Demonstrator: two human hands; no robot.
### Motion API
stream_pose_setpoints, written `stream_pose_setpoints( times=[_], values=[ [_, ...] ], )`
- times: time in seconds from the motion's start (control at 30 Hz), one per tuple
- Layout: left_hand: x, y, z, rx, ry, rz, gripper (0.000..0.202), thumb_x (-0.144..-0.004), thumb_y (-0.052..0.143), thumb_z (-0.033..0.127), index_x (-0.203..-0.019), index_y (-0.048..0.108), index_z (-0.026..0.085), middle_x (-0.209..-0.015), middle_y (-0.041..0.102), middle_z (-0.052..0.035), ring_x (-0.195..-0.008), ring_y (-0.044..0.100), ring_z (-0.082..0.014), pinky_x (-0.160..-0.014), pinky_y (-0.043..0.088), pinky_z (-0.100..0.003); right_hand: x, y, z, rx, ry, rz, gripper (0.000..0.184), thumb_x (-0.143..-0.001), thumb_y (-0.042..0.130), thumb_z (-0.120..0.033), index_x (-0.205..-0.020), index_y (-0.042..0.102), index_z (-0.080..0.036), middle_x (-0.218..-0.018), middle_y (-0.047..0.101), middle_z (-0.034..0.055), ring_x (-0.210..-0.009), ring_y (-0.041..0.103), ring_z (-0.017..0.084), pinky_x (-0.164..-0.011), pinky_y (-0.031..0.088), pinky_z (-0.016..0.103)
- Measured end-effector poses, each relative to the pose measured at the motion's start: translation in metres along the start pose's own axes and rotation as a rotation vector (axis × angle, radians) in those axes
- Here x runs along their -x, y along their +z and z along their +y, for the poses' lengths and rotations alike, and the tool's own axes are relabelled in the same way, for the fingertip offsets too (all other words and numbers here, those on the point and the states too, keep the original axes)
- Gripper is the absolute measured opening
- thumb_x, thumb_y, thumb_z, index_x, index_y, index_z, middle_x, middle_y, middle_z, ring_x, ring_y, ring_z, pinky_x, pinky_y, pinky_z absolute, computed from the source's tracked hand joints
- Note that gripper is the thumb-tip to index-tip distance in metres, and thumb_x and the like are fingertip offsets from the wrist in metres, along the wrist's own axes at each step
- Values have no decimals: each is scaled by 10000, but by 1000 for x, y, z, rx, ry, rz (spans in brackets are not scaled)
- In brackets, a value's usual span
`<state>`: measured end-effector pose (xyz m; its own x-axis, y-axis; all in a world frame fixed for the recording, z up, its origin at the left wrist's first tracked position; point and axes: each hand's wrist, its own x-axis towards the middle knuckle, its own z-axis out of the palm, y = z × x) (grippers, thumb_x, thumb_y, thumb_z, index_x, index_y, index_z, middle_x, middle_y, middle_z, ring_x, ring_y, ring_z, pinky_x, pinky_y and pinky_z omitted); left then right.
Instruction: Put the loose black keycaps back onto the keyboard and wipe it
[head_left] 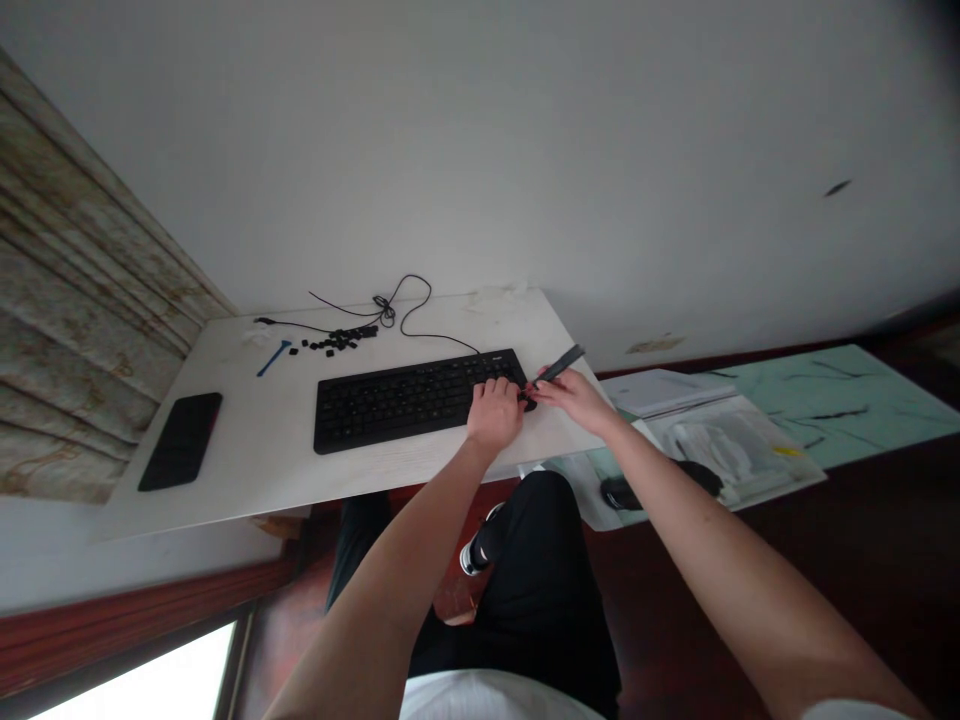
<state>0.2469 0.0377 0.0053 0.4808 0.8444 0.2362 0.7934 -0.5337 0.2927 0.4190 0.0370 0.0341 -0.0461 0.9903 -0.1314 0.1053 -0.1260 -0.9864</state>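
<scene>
A black keyboard (405, 400) lies on a white table (270, 470). My left hand (495, 412) rests curled on the keyboard's right end, its fingers pressing down on the keys. At the keyboard's right corner, my right hand (574, 395) grips a dark grey pen-shaped tool (561, 365), whose tip points down at the corner keys. Several loose black keycaps (341, 340) lie in a small pile behind the keyboard. A blue tool (274, 357) lies to the left of the pile.
A black phone (181, 439) lies at the table's left. The keyboard's cable (401, 305) curls toward the wall. To the right, lower down, are papers (660, 392), a plastic sheet (720, 450) and a dark object (619, 492). My legs are under the table.
</scene>
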Motion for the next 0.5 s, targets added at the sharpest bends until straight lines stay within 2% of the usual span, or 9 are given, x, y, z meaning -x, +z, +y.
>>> stream_pose_setpoints(
  times=[0.13,0.27,0.33,0.4,0.5],
  values=[
    [0,2,-1,3,32,6,261,-992,431,354,-1116,581,179,-1153,597,-127,-1090,512,-298,-925,390,-464,17,4,16,-52,-77,82,550,-681,786,-622,-984,549,-229,-947,719,62,-970,700,241,-963,552,461],
    [0,2,-1,7,26,-1,264,-993,426,348,-1136,575,185,-1162,595,-126,-1091,511,-297,-926,390,-468,16,6,22,-23,-103,118,543,-706,746,-652,-986,538,-236,-979,711,64,-985,696,238,-943,561,445],
    [0,2,0,6,19,-6,264,-986,440,354,-1135,574,182,-1157,596,-128,-1094,510,-299,-928,391,-467,8,6,18,35,-83,97,448,-764,727,-574,-995,553,-231,-957,711,61,-954,702,235,-903,578,429],
    [0,1,0,0,12,-8,264,-974,466,359,-1126,573,171,-1147,596,-131,-1095,511,-302,-934,391,-466,-4,6,9,167,-65,62,300,-806,717,-430,-978,587,-222,-901,712,55,-891,707,230,-855,590,412],
    [0,0,0,-7,-4,-5,279,-951,504,359,-1125,568,150,-1135,593,-141,-1103,508,-310,-944,389,-466,-22,9,-6,402,-70,23,159,-785,716,-222,-919,632,-211,-815,706,41,-795,702,214,-834,588,395]
  ],
)
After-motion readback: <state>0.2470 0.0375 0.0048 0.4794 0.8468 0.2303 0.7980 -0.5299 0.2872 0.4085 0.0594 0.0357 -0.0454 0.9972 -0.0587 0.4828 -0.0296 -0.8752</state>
